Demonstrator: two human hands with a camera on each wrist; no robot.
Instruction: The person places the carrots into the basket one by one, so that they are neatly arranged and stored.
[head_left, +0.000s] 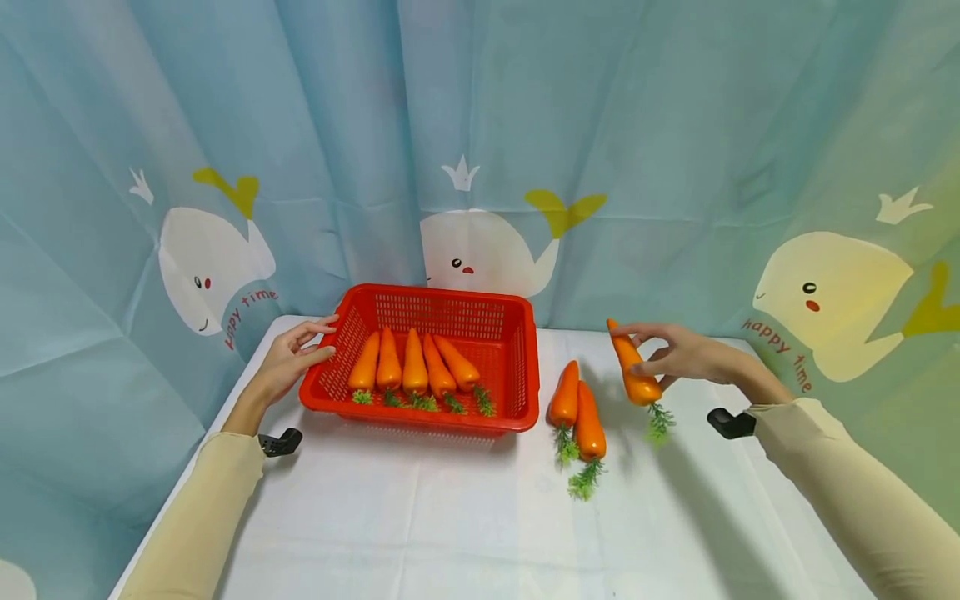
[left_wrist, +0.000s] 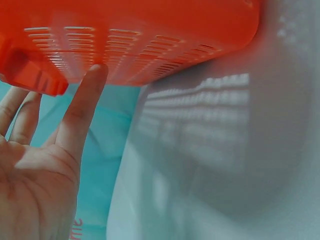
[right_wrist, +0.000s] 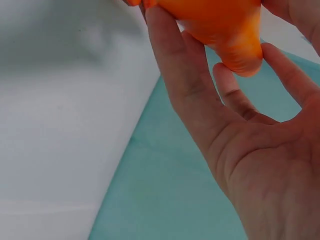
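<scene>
My right hand (head_left: pixel 686 354) pinches an orange carrot (head_left: pixel 637 382) with a green leafy top, tip pointing up and away, above the table. In the right wrist view the carrot (right_wrist: pixel 225 30) lies between thumb and fingers. Beside it, two more carrots (head_left: pixel 564 400) (head_left: pixel 590 425) rest on the table, close together. My left hand (head_left: pixel 285 358) touches the left side of a red plastic basket (head_left: pixel 420 423), its fingers fairly straight. One finger (left_wrist: pixel 82 112) meets the slotted basket wall (left_wrist: pixel 120 45) in the left wrist view. Several carrots (head_left: pixel 415 362) lie in a row inside the basket.
A white-covered table (head_left: pixel 420 525) spreads under everything. Behind and on both sides hangs a light blue curtain (head_left: pixel 660 125) printed with whales; the basket stands near it at the table's back edge. Dark wrist cameras (head_left: pixel 280 442) are worn on both wrists.
</scene>
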